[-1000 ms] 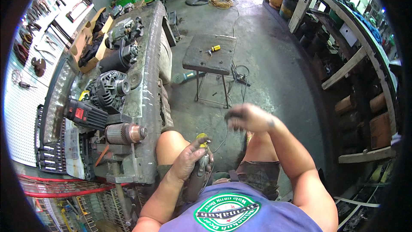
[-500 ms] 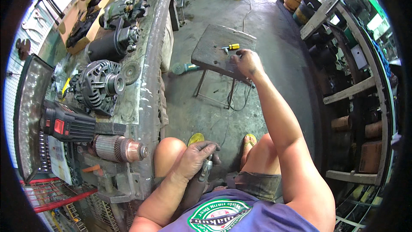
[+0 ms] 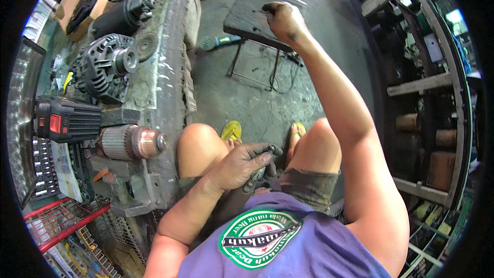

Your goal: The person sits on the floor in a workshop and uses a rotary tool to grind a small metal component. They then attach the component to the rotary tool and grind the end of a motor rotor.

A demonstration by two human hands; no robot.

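My left hand (image 3: pixel 242 167) is closed around a grey metal hand tool (image 3: pixel 256 177) in front of my lap. The tool's dark round tip sticks up beside the thumb, and its exact kind is hard to make out. My right hand (image 3: pixel 286 22) reaches far forward over the dark wooden stool top (image 3: pixel 242 14). Its fingers are curled together above the board, and whatever they hold is hidden. The yellow screwdriver and small metal pieces that lay there are covered by that hand.
A teal angle grinder (image 3: pixel 225 41) lies on the floor by the stool. To the left, the workbench (image 3: pixel 167 67) carries an alternator (image 3: pixel 103 69), a copper-ended armature (image 3: pixel 131 142) and a black-and-red power tool (image 3: pixel 67 119). Wooden shelving (image 3: pixel 419 86) stands at right.
My right hand has moved farther over the stool, covering the screwdriver, and its fingers have curled in. My left hand has turned the tool so its tip points up. The whole view has shifted.
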